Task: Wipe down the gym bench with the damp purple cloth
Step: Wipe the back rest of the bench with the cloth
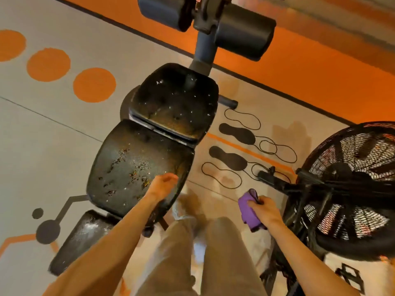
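The black padded gym bench [132,159] runs from lower left to upper middle, in three pads speckled with crumbs and white flecks. My left hand [163,185] rests on the right edge of the middle pad, fingers curled, with nothing visible in it. To the right of the bench, over the floor, my right hand [265,210] grips the bunched purple cloth [249,209]. The cloth is apart from the bench.
Two black foam rollers [243,33] stand at the bench's far end. A black fan-wheel exercise bike [352,184] fills the right side, close to my right hand. Footprint markings [237,133] lie on the floor between bench and bike. My legs in tan trousers [205,253] stand below.
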The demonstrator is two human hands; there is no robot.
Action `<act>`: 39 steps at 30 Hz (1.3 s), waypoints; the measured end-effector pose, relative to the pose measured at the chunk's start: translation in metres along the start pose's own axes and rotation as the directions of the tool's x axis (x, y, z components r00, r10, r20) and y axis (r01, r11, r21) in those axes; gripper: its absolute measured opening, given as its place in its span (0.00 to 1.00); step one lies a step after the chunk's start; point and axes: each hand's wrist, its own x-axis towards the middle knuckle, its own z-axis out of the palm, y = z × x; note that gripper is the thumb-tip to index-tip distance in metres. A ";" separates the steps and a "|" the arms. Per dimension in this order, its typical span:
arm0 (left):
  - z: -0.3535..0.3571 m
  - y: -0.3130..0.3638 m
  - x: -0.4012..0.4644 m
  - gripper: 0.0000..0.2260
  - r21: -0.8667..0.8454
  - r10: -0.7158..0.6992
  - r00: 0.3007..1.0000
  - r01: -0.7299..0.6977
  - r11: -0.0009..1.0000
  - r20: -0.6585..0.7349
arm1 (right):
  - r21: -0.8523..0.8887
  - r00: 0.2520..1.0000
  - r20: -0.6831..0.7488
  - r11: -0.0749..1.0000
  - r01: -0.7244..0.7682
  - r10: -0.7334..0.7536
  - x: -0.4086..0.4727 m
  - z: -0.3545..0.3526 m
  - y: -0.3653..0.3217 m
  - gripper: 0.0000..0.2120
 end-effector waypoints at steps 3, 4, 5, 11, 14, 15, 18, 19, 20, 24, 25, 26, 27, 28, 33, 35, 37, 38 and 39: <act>-0.006 0.046 0.034 0.08 -0.041 0.048 0.998 -0.047 0.998 0.030 | -0.012 0.997 -0.015 0.997 0.078 -0.078 0.028 -0.006 -0.050 0.10; -0.006 0.058 0.045 0.07 -0.030 0.062 0.998 -0.061 0.998 0.030 | -0.007 0.993 -0.021 0.994 0.113 -0.114 0.038 -0.008 -0.068 0.11; -0.006 0.069 0.057 0.04 -0.023 0.077 0.997 -0.077 0.997 0.021 | -0.008 0.988 -0.024 0.988 0.153 -0.153 0.051 -0.009 -0.086 0.13; 0.002 0.120 0.123 0.11 0.098 0.142 0.988 -0.135 0.986 -0.062 | 0.081 0.944 -0.059 0.941 0.329 -0.325 0.133 -0.008 -0.193 0.13; 0.009 0.137 0.164 0.12 0.120 0.182 0.979 -0.171 0.978 -0.088 | 0.109 0.913 -0.084 0.907 0.407 -0.399 0.177 0.000 -0.233 0.14; 0.012 0.141 0.178 0.13 0.125 0.191 0.977 -0.179 0.976 -0.096 | 0.096 0.901 -0.094 0.897 0.431 -0.423 0.190 0.003 -0.245 0.14; 0.021 0.149 0.220 0.13 0.163 0.236 0.960 -0.211 0.964 -0.153 | 0.115 0.869 -0.110 0.862 0.494 -0.483 0.232 0.014 -0.274 0.14; 0.024 0.151 0.233 0.13 0.185 0.257 0.950 -0.224 0.957 -0.179 | 0.128 0.859 -0.119 0.850 0.510 -0.498 0.246 0.018 -0.283 0.13; 0.026 0.152 0.244 0.13 0.210 0.281 0.939 -0.240 0.948 -0.197 | 0.142 0.852 -0.126 0.841 0.523 -0.508 0.258 0.022 -0.291 0.13; 0.033 0.149 0.289 0.13 0.256 0.360 0.902 -0.300 0.919 -0.237 | 0.223 0.837 -0.149 0.807 0.547 -0.527 0.302 0.038 -0.318 0.16; 0.033 0.148 0.298 0.13 0.275 0.390 0.884 -0.320 0.907 -0.259 | 0.243 0.833 -0.161 0.797 0.553 -0.529 0.312 0.041 -0.325 0.17; 0.033 0.147 0.307 0.13 0.305 0.425 0.860 -0.339 0.890 -0.282 | 0.263 0.831 -0.171 0.788 0.556 -0.529 0.322 0.044 -0.331 0.18; 0.033 0.147 0.315 0.14 0.347 0.468 0.830 -0.362 0.865 -0.303 | 0.288 0.833 -0.176 0.782 0.553 -0.525 0.331 0.047 -0.337 0.20; 0.032 0.147 0.322 0.15 0.402 0.517 0.796 -0.381 0.833 -0.316 | 0.317 0.835 -0.176 0.773 0.549 -0.521 0.341 0.048 -0.342 0.21; 0.019 0.150 0.354 0.17 0.645 0.665 0.686 -0.369 0.669 -0.297 | 0.136 0.738 -0.270 0.734 0.665 -0.618 0.386 0.060 -0.349 0.28; 0.014 0.149 0.364 0.17 0.695 0.688 0.672 -0.356 0.625 -0.274 | -0.206 0.621 -0.338 0.699 0.685 -0.707 0.399 0.063 -0.343 0.31; 0.008 0.148 0.370 0.18 0.731 0.706 0.665 -0.352 0.585 -0.244 | -0.443 0.501 -0.331 0.600 0.666 -0.800 0.405 0.064 -0.336 0.28; 0.005 0.148 0.373 0.18 0.747 0.714 0.661 -0.350 0.565 -0.230 | -0.506 0.449 -0.299 0.539 0.674 -0.842 0.408 0.065 -0.334 0.25; 0.001 0.147 0.376 0.18 0.764 0.721 0.658 -0.344 0.546 -0.219 | -0.555 0.415 -0.249 0.480 0.679 -0.875 0.410 0.068 -0.333 0.22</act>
